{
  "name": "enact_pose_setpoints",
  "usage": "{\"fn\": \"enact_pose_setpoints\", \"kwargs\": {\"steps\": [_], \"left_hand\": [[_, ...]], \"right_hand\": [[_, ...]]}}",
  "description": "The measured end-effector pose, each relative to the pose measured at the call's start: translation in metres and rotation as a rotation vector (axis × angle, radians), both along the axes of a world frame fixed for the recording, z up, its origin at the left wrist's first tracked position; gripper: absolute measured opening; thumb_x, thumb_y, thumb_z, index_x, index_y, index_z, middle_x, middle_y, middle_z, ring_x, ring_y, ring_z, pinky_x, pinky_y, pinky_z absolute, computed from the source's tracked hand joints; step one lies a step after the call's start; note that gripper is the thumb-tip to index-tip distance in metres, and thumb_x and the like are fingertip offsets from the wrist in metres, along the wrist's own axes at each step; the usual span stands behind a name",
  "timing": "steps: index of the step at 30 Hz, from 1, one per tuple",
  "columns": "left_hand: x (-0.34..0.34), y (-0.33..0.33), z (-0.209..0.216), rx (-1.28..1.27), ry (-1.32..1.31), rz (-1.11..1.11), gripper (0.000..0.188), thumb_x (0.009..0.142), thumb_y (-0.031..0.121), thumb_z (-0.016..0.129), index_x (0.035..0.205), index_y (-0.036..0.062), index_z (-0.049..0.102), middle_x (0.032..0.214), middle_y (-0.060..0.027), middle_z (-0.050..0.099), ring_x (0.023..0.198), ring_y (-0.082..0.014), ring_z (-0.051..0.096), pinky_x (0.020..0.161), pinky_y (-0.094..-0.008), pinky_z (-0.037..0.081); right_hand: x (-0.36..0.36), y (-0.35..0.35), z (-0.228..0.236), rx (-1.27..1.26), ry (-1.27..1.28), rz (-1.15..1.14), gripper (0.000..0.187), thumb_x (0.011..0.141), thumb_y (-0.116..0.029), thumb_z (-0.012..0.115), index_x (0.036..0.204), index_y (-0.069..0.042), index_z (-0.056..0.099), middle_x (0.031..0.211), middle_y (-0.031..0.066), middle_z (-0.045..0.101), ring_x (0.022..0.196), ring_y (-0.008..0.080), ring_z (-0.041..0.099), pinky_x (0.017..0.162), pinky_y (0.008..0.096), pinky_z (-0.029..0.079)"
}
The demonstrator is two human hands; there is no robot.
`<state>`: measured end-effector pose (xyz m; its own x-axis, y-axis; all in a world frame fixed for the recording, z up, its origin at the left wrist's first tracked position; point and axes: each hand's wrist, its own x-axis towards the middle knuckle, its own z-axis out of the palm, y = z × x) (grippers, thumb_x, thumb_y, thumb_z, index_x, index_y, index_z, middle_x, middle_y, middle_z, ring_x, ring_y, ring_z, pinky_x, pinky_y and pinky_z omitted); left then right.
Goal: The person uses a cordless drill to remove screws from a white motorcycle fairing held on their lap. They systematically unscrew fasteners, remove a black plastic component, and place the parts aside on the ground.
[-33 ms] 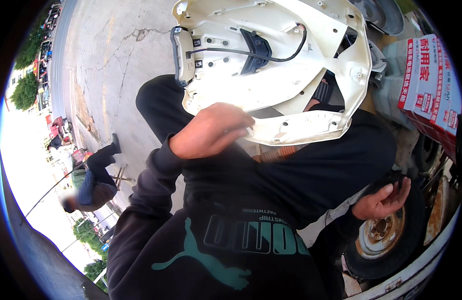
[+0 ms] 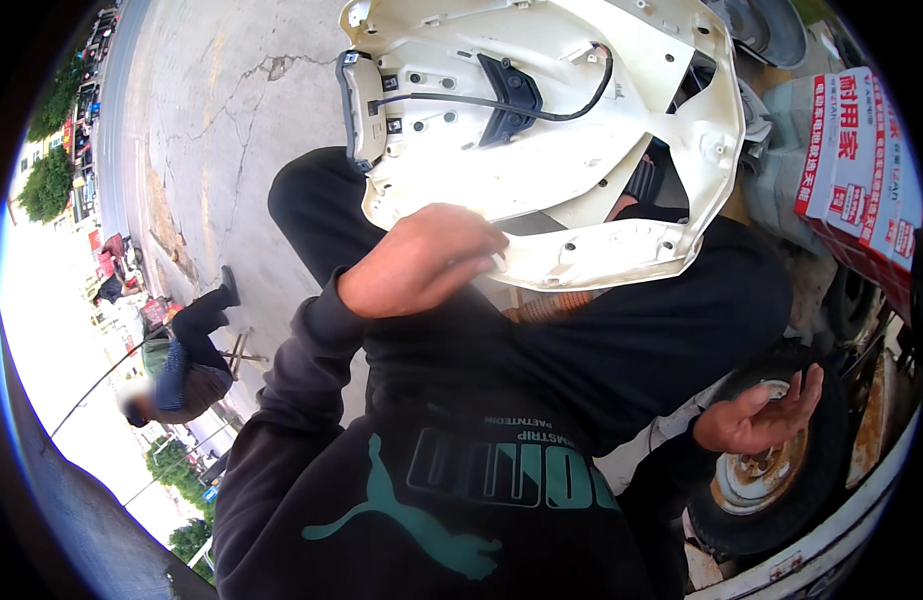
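Note:
A large cream-white plastic scooter body panel (image 2: 541, 140) lies inside-up across my lap, with a black cable (image 2: 501, 105) and a black bracket on it. My left hand (image 2: 416, 262) curls over the panel's near rim and grips it. My right hand (image 2: 756, 412) hovers lower right, palm up, fingers apart and holding nothing. It is just above a small wheel (image 2: 771, 480) with a black tyre and a rusty white hub. My dark hooded top fills the lower middle.
A red-and-white cardboard box (image 2: 861, 170) stands at the right beside grey sacking. Cracked concrete ground (image 2: 221, 130) stretches to the upper left. At the left a person (image 2: 186, 365) crouches on the pavement. A white vehicle edge curves along the lower right.
My right hand's fingers have spread open from a more curled pose near the tyre. The left hand and the panel have stayed in place.

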<state>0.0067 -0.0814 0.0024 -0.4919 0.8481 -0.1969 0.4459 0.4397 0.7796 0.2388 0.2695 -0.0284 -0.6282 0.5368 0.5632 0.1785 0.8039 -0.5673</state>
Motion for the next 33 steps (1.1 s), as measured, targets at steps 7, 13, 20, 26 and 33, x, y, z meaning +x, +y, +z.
{"fn": "enact_pose_setpoints", "kwargs": {"steps": [7,13,20,26,33], "left_hand": [[-0.001,-0.002,-0.008,0.035,0.005,0.016,0.015,0.096,0.009,0.072,0.110,0.0019,0.071,0.116,-0.0126,0.073,0.110,-0.0351,0.067,0.100,-0.0440,0.050],[-0.003,-0.002,-0.008,0.073,-0.075,0.066,0.015,0.093,0.006,0.073,0.108,0.0039,0.073,0.109,-0.0115,0.074,0.103,-0.0351,0.068,0.098,-0.0429,0.051],[0.018,0.005,0.000,0.020,0.034,0.194,0.024,0.087,0.005,0.078,0.110,0.0059,0.075,0.102,-0.0117,0.071,0.098,-0.0343,0.067,0.096,-0.0430,0.051],[0.036,0.010,0.003,0.011,0.186,0.279,0.031,0.085,0.005,0.077,0.116,0.0062,0.074,0.104,-0.0113,0.069,0.102,-0.0344,0.067,0.105,-0.0504,0.049],[0.032,0.008,-0.003,0.061,0.119,0.273,0.029,0.085,0.006,0.077,0.114,0.0043,0.072,0.103,-0.0133,0.068,0.099,-0.0360,0.065,0.090,-0.0461,0.050]], "right_hand": [[-0.093,-0.100,0.015,0.073,-0.519,0.763,0.050,0.083,-0.025,0.085,0.127,-0.008,0.068,0.137,0.0111,0.066,0.134,0.0294,0.060,0.118,0.0545,0.037],[-0.096,-0.099,0.000,0.001,-0.406,0.755,0.038,0.074,-0.011,0.089,0.109,-0.007,0.075,0.115,0.0062,0.073,0.118,0.0277,0.069,0.116,0.0529,0.040],[-0.091,-0.100,-0.008,0.052,-0.327,0.724,0.032,0.078,-0.014,0.087,0.108,-0.009,0.075,0.112,0.0056,0.073,0.114,0.0253,0.070,0.115,0.0498,0.041],[-0.090,-0.098,-0.009,0.075,-0.366,0.734,0.032,0.083,-0.017,0.086,0.112,-0.008,0.074,0.119,0.0069,0.072,0.118,0.0285,0.068,0.114,0.0529,0.040],[-0.088,-0.098,-0.010,0.082,-0.381,0.735,0.033,0.086,-0.020,0.085,0.113,-0.008,0.073,0.120,0.0076,0.072,0.120,0.0296,0.068,0.114,0.0530,0.040]]}}
